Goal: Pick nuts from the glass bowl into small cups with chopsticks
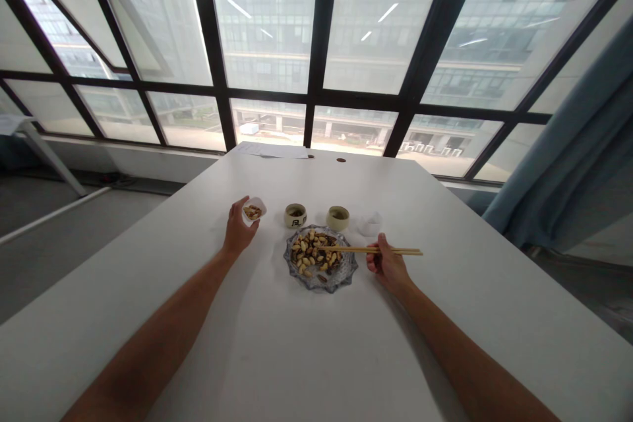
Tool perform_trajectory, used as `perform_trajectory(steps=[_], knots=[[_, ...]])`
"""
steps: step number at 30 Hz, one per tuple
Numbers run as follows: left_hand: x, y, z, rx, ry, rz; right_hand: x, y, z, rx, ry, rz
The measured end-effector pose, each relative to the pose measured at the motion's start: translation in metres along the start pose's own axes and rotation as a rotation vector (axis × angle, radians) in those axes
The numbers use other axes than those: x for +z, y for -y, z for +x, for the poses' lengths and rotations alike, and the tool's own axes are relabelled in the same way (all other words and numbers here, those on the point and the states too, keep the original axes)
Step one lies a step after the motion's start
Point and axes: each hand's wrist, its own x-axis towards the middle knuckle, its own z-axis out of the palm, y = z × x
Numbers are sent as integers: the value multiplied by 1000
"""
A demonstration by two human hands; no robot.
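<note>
My left hand [241,227] is closed around a small clear cup [254,208], tilted so that brownish bits show inside it. In my right hand [388,264] is a pair of chopsticks [360,249], held level and pointing left. Their tips reach over a scalloped glass dish [350,277], among pale, shelled-looking nuts [309,250] and darker pieces. Whether the tips pinch a nut is too small to tell. Just behind the dish stand two cream-coloured small cups: one with a dark character on its side [295,216], holding dark contents, and a plainer one [337,218].
A clear, nearly see-through container [370,224] stands behind my right hand. Papers [271,150] lie at the far edge of the white table [277,356], near two small dark round spots. Large windows rise beyond, and a blue curtain [554,125] hangs at the right.
</note>
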Motion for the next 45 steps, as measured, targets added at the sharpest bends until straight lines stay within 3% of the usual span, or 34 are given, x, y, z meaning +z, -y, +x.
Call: perform_trajectory(steps=[8,14,17,24,26,28,30,32,35,38,41,45], knots=[[3,3,-2,-52,-4,-45,-2,0,1,-1,4,-20],[7,12,-3,-293,-81,-222,-2,0,1,36,-13,16],[10,18,-2,-347,-125,-221,-2,-1,1,31,-13,30],[7,32,1,-328,-168,-23,-1,-1,1,25,-8,37],[1,24,2,-288,-179,30,0,0,1,25,0,35],[-2,7,2,-164,-174,87,0,0,1,26,9,26],[1,-14,2,11,-85,93,1,1,0,20,13,16],[13,-32,3,95,62,15,0,1,1,9,9,15],[43,-45,4,-36,273,-85,-1,1,2,-10,-18,29],[68,-44,6,-205,430,-177,-2,1,4,-48,-44,26],[75,-39,5,-213,479,-282,-1,3,3,-126,-64,2],[73,-35,0,-146,446,-386,4,16,-7,-352,-65,-98]])
